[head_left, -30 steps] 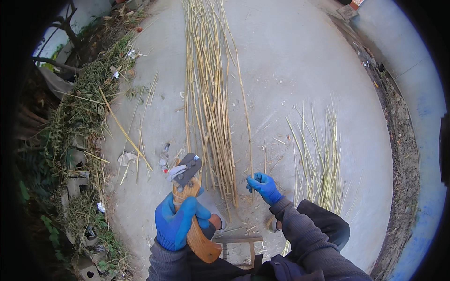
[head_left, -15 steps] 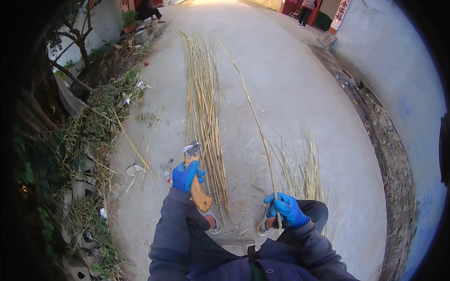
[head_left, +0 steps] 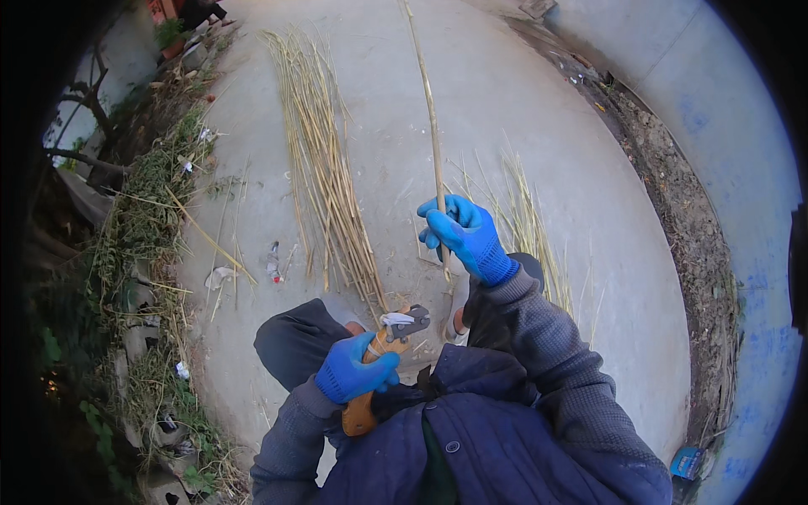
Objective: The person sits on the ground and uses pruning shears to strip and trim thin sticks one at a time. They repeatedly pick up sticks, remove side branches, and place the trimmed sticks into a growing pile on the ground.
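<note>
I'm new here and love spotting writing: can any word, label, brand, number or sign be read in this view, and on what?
None can be read.
Wooden-handled tool in the left hand: no readable marking.
Stalk in the right hand: no lettering visible.
Blue item at lower right: any print is too small and blurred.
Litter piece with red: too small to tell.

Long, thin tan stalk (head_left: pixel 433 126), slightly bent, lower end apart from a wooden-handled tool (head_left: pixel 388 342) with dark metal head.
</note>
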Motion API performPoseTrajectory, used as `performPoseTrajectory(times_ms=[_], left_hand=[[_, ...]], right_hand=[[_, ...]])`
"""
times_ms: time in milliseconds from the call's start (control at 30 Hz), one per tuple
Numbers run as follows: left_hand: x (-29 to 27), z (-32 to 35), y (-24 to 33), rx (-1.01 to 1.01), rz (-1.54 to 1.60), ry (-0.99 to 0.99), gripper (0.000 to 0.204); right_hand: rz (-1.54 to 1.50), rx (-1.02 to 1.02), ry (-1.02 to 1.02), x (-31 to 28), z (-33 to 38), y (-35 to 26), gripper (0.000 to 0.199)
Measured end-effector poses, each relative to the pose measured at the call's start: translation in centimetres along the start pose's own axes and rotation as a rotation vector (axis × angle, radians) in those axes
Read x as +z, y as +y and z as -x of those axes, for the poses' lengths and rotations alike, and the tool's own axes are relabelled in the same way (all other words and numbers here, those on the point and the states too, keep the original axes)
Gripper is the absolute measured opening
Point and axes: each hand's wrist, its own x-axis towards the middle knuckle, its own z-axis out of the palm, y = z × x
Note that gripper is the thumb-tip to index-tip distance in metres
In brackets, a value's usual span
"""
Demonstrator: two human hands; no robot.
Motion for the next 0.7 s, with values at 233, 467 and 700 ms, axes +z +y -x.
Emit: performPoseTrajectory(times_ms=[233, 467, 700], left_hand=[[3.1, 1.8, 0.3, 0.284, -0.335, 0.211, 0.03], [4.0, 1.1, 0.2, 0.338, -0.355, 0.286, 0.032], [4.5, 1.2, -0.7, 0.388, -0.128, 0.302, 0.033]], right_hand=[[-0.012, -0.073, -0.019, 3.0, 1.5, -0.5, 0.023], [0.004, -0.088, -0.002, 3.9, 3.5, 0.3, 0.022], [0.043, -0.07, -0.025, 4.0, 4.5, 1.0, 0.021]])
